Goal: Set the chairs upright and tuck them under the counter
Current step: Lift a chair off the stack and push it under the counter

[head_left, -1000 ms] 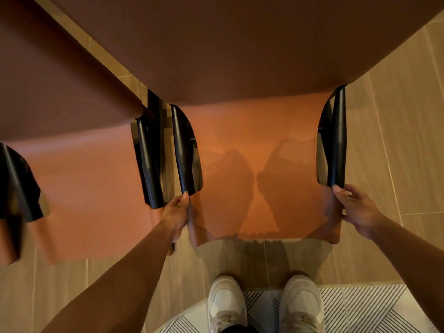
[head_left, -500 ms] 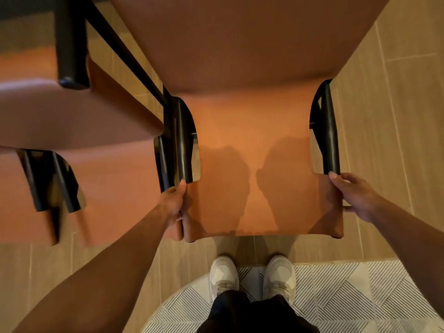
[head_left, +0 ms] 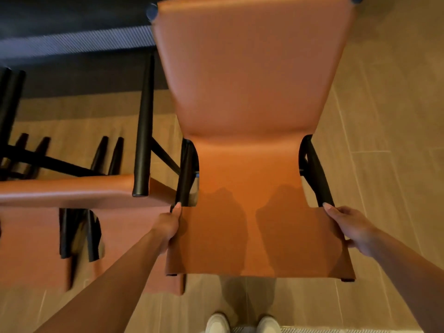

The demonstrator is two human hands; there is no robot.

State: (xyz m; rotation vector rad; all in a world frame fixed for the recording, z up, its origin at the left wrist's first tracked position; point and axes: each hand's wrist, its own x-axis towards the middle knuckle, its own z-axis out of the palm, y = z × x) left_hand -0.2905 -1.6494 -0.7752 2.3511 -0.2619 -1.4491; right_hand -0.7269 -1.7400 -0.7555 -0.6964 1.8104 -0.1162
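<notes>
An orange leather chair (head_left: 249, 92) with a black frame is right in front of me, its back panel nearest and its seat reaching away toward the top of the view. My left hand (head_left: 168, 227) grips the left edge of the back panel by the black post. On the right edge, my right hand (head_left: 348, 227) grips the panel the same way. A second orange chair (head_left: 60, 191) lies tipped on the floor to the left, its black legs (head_left: 144, 131) pointing toward the dark counter (head_left: 72, 42) at the top left.
Tan floor tiles (head_left: 389, 140) spread out to the right of the held chair. My white shoes (head_left: 242, 323) stand at the bottom edge beside a patterned rug (head_left: 312, 330). More black chair legs (head_left: 14, 152) crowd the far left below the counter.
The held chair has swung so that its whole seat now shows. The view has lifted, bringing the counter and the tipped chair's legs into sight. Both hands keep their grip.
</notes>
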